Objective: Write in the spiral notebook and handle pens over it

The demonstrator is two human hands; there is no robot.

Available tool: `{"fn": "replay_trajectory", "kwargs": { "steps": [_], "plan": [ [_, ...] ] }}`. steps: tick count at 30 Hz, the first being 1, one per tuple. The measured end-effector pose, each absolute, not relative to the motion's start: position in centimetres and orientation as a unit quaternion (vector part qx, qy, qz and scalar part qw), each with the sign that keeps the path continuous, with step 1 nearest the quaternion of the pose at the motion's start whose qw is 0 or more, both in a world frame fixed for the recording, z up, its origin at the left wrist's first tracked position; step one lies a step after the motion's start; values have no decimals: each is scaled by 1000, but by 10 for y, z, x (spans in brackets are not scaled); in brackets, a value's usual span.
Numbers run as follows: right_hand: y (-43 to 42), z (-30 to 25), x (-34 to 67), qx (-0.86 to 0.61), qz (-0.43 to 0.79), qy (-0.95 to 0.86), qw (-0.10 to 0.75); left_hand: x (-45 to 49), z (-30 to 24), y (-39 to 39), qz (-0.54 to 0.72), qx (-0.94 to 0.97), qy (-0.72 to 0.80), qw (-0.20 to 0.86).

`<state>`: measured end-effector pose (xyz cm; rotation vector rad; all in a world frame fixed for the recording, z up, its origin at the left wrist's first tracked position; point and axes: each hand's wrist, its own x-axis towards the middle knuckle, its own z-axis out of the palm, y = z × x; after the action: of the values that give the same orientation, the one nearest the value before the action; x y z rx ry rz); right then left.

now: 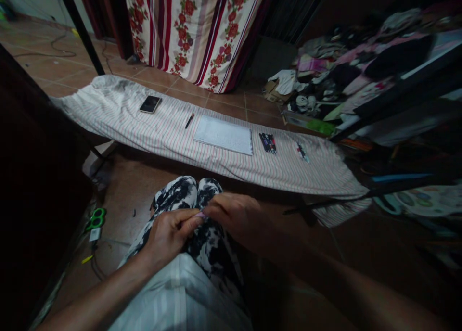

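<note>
On the bench (144, 134) before me lie, left to right, a phone (150, 104), pen (189, 120), notebook (224, 134), pen pile (267, 143) and another pile (302, 152). A curtain (197, 37) hangs behind it.

V. dim pic, edges dark & blurry; R hand (236, 216) darker than L hand (165, 234).

From here I can make out a small pale lilac thing (199, 215), held up in front of the person's knees. Only a short sliver of it shows, lying roughly sideways between the left hand (166, 235) and the right hand (236, 218). The left thumb and fingers pinch one end; the right fingers close over the other and hide it. Its full shape and what it is, I can't tell.
</note>
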<state>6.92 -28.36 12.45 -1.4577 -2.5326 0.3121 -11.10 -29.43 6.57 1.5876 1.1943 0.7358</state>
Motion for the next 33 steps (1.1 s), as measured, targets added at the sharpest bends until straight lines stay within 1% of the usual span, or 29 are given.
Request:
{"fn": "replay_trajectory", "kwargs": {
  "steps": [2,3,7,9,13,18,21,23,25,28,30,33],
  "plan": [
    [-280,138,70,-452,172,-868,109,-111,67,-292,292,602,489,560],
    [-278,144,71,-432,185,-875,111,-111,68,-290,291,581,483,587],
    [-277,153,74,-365,181,-908,95,-111,75,-289,275,548,458,644],
    [-277,153,75,-351,187,-912,102,-111,80,-292,264,543,451,657],
    [-280,148,72,-391,165,-899,109,-111,87,-297,282,551,454,641],
    [-284,128,62,-481,26,-866,132,-105,83,-298,313,557,484,598],
    [-283,120,59,-487,2,-863,135,-105,77,-294,320,556,491,590],
    [-280,121,60,-492,46,-858,140,-107,75,-291,323,550,477,605],
    [-276,127,62,-483,129,-851,164,-110,76,-288,329,541,461,621],
    [-271,134,68,-412,217,-859,212,-114,80,-287,321,525,453,645],
    [-270,137,70,-374,235,-865,236,-114,83,-288,305,510,448,668],
    [-272,139,72,-365,226,-872,235,-113,88,-291,283,495,439,694]
  ]
}}
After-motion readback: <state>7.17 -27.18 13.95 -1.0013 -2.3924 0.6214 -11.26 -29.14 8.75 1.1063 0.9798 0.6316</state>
